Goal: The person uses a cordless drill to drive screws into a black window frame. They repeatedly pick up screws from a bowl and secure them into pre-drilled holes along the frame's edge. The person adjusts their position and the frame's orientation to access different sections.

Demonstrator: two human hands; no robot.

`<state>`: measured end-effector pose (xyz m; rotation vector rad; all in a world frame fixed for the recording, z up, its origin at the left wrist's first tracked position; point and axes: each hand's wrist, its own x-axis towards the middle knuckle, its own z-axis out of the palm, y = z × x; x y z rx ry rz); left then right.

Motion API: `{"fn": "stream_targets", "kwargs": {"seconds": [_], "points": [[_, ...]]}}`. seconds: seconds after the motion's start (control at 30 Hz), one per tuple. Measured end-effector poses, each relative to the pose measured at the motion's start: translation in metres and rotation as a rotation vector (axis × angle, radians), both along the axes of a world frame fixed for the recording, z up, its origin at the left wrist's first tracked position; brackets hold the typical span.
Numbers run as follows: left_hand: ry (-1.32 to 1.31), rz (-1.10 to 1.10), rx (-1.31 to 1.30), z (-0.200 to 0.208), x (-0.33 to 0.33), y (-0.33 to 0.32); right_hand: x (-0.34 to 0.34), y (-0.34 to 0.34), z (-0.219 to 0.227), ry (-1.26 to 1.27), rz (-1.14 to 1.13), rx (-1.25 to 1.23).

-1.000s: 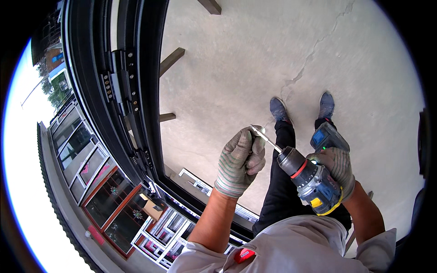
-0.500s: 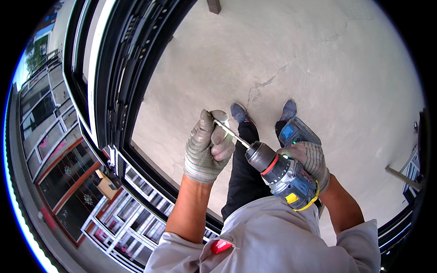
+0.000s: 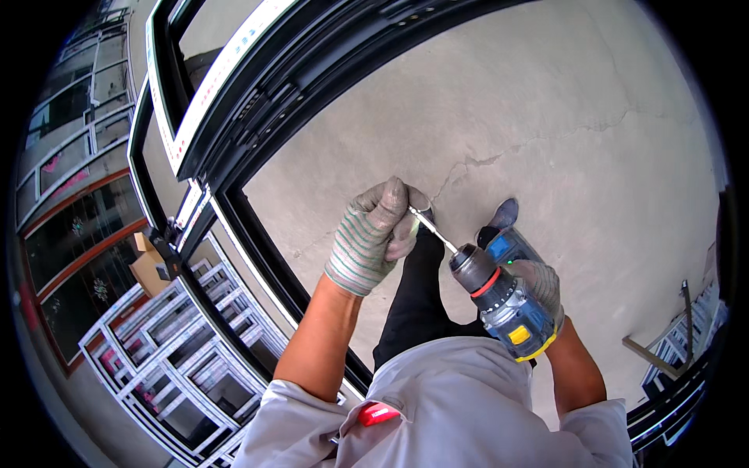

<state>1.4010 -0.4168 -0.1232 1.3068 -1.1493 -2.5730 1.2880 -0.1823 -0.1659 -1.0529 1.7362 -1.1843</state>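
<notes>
A blue-and-black cordless drill [image 3: 509,310] with a yellow patch and a red ring is gripped at its handle by my gloved right hand [image 3: 542,287]. From its chuck a long thin bit [image 3: 435,232] points up and left. At the tip of that bit, my left hand [image 3: 368,238], in a striped knit glove, has thumb and fingers pinched together. Whatever small thing lies between these fingertips is too hidden to name. The drill's battery base [image 3: 511,246] shows beyond the right hand.
A large black-and-white window or door frame [image 3: 269,117] stands close on my left. Stacked white frames [image 3: 187,374] and a cardboard box [image 3: 150,264] lie farther left. Cracked concrete floor [image 3: 562,179] stretches ahead. Metal bars [image 3: 659,357] lean at the right.
Both hands and the drill have shifted a little right in view, with the bit tip still at my left fingers. My view has turned, and the large frame now slants farther across the top.
</notes>
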Motion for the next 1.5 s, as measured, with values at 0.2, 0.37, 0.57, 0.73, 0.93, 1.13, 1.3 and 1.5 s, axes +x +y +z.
{"fn": "stream_targets", "kwargs": {"seconds": [0.2,0.37,0.57,0.73,0.93,1.13,1.3,1.5], "points": [[0.041,-0.035,0.004,0.006,0.046,-0.049,0.043,-0.039,0.004,0.053,0.019,0.004],[0.024,0.055,0.038,-0.013,0.068,-0.095,0.081,-0.1,-0.009,0.123,-0.009,0.023],[0.022,0.022,-0.032,-0.034,0.066,-0.131,0.099,-0.158,-0.047,0.044,-0.115,-0.004],[-0.214,-0.009,-0.422,-0.025,0.076,-0.16,0.09,-0.193,-0.064,0.044,-0.114,-0.07],[0.013,0.007,-0.952,0.011,0.08,-0.235,0.09,-0.202,-0.082,0.057,-0.149,-0.073],[-0.218,-0.297,-1.818,0.039,0.082,-0.335,0.091,-0.212,-0.093,0.047,-0.139,-0.099],[-0.79,-0.34,-2.103,0.022,0.07,-0.41,0.093,-0.215,-0.1,0.046,-0.144,-0.101],[-0.483,-0.072,-1.585,0.04,0.027,-0.378,0.099,-0.225,-0.108,0.034,-0.125,-0.135]]}}
